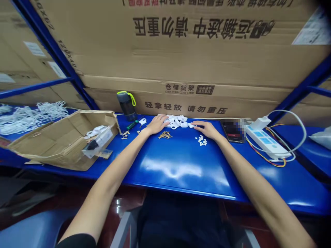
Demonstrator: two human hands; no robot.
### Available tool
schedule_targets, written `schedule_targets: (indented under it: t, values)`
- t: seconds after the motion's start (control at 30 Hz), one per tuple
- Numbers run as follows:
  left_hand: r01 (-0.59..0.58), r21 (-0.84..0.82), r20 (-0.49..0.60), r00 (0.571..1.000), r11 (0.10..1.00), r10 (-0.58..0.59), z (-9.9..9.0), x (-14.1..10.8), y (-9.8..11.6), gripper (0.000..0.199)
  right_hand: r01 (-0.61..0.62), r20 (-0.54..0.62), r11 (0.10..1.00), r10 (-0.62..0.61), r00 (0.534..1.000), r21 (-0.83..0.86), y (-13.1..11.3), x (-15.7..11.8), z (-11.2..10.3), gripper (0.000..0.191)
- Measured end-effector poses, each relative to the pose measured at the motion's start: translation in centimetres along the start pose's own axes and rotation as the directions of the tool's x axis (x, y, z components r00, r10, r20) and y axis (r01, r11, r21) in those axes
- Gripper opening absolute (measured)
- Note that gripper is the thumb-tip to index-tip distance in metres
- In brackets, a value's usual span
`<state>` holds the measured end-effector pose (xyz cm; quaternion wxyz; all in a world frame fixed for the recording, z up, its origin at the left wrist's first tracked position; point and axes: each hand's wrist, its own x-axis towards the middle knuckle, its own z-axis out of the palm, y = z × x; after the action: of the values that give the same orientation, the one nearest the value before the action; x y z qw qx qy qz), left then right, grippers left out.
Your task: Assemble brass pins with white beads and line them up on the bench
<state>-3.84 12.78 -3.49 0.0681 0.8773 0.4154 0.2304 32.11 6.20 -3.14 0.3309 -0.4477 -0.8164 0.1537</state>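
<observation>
Left hand [157, 125], palm down, fingers loosely spread, is resting at the left end of a loose heap of white moulded-plastic pieces [178, 122]. A small pile of slender brass-coloured metal pieces [165, 135] is lying just on its near side. The heap is sitting between the two hands, toward the table's far edge. Right hand [209, 130] is pointing its fingers leftward at the heap's right-hand end; whether it is pinching a piece or merely touching one, cannot tell. Tiny white bits [201, 140] are lying just nearer than it.

Step in hand, my reading: both hands seem to be gathering or sorting the white pieces. The next move is probably calling for a light finger-and-thumb grip on one piece, without scattering the rest.

Surface: glossy blue tabletop [155, 158], reflecting light. White cords [33, 117] are lying in a tangle far left; then an open brown cardboard box [62, 151], a dark bottle with a yellow-green strap [127, 106], a green-handled tool [132, 124], a dark phone [234, 131] and a white power strip [269, 142]. Behind, a printed cardboard sheet [181, 58] is standing between blue metal posts [46, 38].
</observation>
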Motion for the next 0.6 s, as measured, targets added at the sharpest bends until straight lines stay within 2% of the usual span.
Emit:
schedule_targets:
  t: [0.2, 0.37, 0.47, 0.6]
  values:
    - [-0.128, -0.061, 0.041, 0.991, 0.990, 0.131, 0.7, 1.8, 2.0, 0.056, 0.032, -0.036, 0.999, -0.033, 0.999, -0.022, 0.5, 0.1, 0.4, 0.030]
    - [-0.122, -0.066, 0.072, 0.989, 0.990, 0.126, 0.5, 2.4, 2.8, 0.056, -0.012, -0.100, 0.996, 0.003, 0.995, -0.087, 0.5, -0.2, 0.6, 0.028]
    - [-0.101, -0.143, 0.001, 0.995, 0.985, 0.102, 0.4, 2.3, 2.9, 0.054, -0.045, -0.143, 0.992, 0.028, 0.989, -0.114, -0.1, -0.4, 0.6, 0.030]
    - [-0.025, -0.239, -0.112, 0.994, 0.971, -0.002, 0.4, 1.9, 2.4, 0.052, -0.052, -0.152, 0.991, 0.033, 0.988, -0.125, -0.5, -0.6, 0.7, 0.032]
